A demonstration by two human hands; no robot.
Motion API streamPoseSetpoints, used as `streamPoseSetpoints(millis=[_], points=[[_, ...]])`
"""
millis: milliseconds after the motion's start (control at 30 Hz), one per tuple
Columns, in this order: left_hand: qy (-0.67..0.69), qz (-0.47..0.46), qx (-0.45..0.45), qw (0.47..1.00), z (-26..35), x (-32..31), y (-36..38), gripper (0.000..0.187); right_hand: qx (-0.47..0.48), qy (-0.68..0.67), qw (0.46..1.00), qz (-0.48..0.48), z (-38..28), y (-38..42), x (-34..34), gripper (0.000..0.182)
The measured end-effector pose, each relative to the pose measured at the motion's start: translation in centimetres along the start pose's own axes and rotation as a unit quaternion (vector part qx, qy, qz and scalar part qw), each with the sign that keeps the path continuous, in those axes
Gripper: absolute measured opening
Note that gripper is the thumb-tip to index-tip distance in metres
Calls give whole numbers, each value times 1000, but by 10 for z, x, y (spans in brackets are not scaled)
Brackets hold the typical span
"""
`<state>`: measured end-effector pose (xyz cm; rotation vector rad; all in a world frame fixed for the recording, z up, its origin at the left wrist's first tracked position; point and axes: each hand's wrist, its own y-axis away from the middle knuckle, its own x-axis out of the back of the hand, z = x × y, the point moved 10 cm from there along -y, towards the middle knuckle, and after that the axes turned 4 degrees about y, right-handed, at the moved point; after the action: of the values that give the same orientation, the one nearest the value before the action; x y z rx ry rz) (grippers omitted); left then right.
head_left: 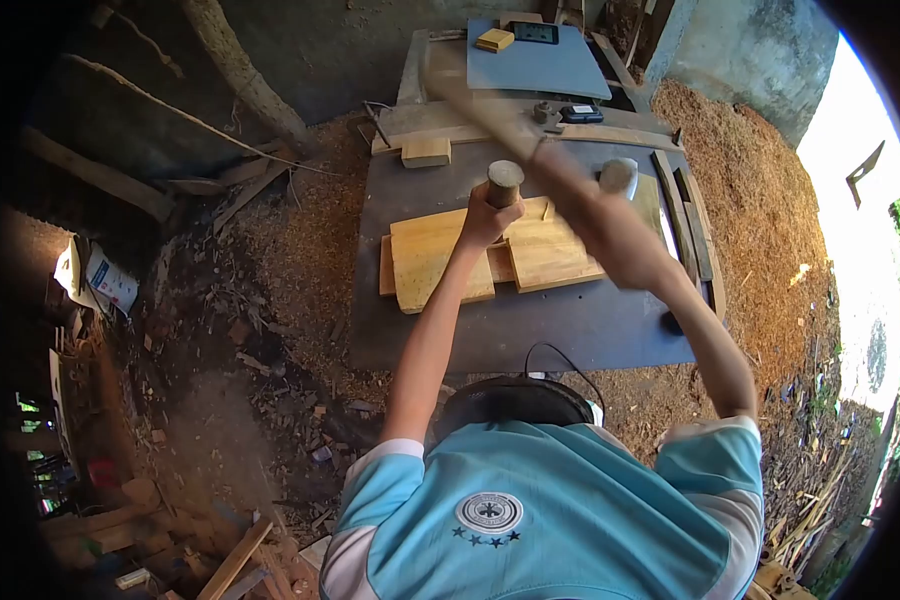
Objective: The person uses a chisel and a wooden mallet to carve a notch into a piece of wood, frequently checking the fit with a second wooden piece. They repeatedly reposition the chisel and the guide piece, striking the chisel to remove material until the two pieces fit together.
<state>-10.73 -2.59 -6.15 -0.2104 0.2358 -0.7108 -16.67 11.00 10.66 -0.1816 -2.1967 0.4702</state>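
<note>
My left hand [492,220] is wrapped round the thick, round wooden handle of a chisel [506,176], held upright with its pale flat top facing me. The hand hides its blade. Below it lies a yellowish wooden board [440,262] with a gap cut into it, beside a second light wood section [555,255]. A reddish wood strip [387,268] runs beneath them. My right hand [625,240] is raised to the right, closed on a wooden mallet [485,115], smeared by motion, which points up and left above the table.
The dark table [420,345] carries a small wood block [426,152], a pale rounded object [619,177] and long wood strips [692,230] along its right edge. Behind are a dark blue case [581,114] and a grey board [540,65] holding a phone [535,34]. Sawdust [760,260] covers the ground.
</note>
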Motion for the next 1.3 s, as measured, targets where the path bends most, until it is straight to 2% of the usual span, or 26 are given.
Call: streamPoseSetpoints(millis=[33,67,133,200,267,300,333,367,400,433,500,600,633,700,733,800,867,900,933,1000,1100,1167,1200,1233,1300], points=[[-9,1,14,1000,-2,2,0,12,-67,7,987,-145,14,10,-33,60],[-11,-16,45,999,-10,2,-2,13,-50,3,991,-123,5,12,-26,60],[-13,-7,11,1000,-3,4,-14,13,11,17,997,-77,-18,-5,11,61],[2,-7,8,1000,-6,1,-3,14,-18,-80,994,75,-45,-10,67,62],[14,-9,-8,1000,-4,-2,0,11,20,-186,949,255,-56,-7,93,62],[17,-10,-20,1000,-1,-1,-3,10,63,-186,929,313,-53,-2,94,62],[14,-15,-16,1000,-1,-2,-3,10,74,-124,947,286,-37,3,74,63],[12,-11,4,1000,-6,0,-1,10,51,-15,982,184,-16,5,41,64],[10,-8,21,1000,-9,2,-1,11,1,78,997,-20,-4,5,-4,65],[7,-6,37,999,-12,3,-1,12,-131,-31,985,-104,20,15,-27,65],[3,-3,11,1000,-9,3,-12,11,-204,-92,966,-128,25,20,-22,65],[20,-7,-19,1000,-8,0,-3,11,-208,-153,965,-39,3,12,22,67],[21,-9,-21,1000,-6,0,-5,11,-148,-145,977,50,-16,4,50,66],[27,-16,-15,999,-7,-1,-3,11,-13,-165,963,211,-34,2,86,64],[31,-13,-13,999,-6,-1,-3,11,-12,-195,948,253,-39,2,96,64],[39,-8,6,999,-7,-1,-3,10,-30,-136,952,271,-27,7,84,65],[31,-6,24,999,-8,0,-2,10,-55,-13,994,89,10,16,7,66],[20,-6,30,999,-9,1,-3,10,-58,24,996,-69,10,16,-29,67],[8,-10,44,999,-10,1,0,10,-101,6,990,-99,15,24,-31,66],[34,0,13,999,-5,2,-15,10,-161,-10,974,-157,15,19,-12,65],[33,-10,-1,999,-5,1,-11,10,-184,-129,974,30,-8,14,50,57],[35,-17,-12,999,-9,0,-4,12,-46,-240,935,256,-49,13,107,47],[44,-22,-5,999,-10,-1,-4,11,-40,-200,922,331,-51,23,129,46],[44,-23,-5,999,-10,-3,-4,11,78,-197,921,326,-66,19,143,37],[40,-23,-9,999,-8,-2,-4,11,152,-187,896,374,-62,23,127,39]])
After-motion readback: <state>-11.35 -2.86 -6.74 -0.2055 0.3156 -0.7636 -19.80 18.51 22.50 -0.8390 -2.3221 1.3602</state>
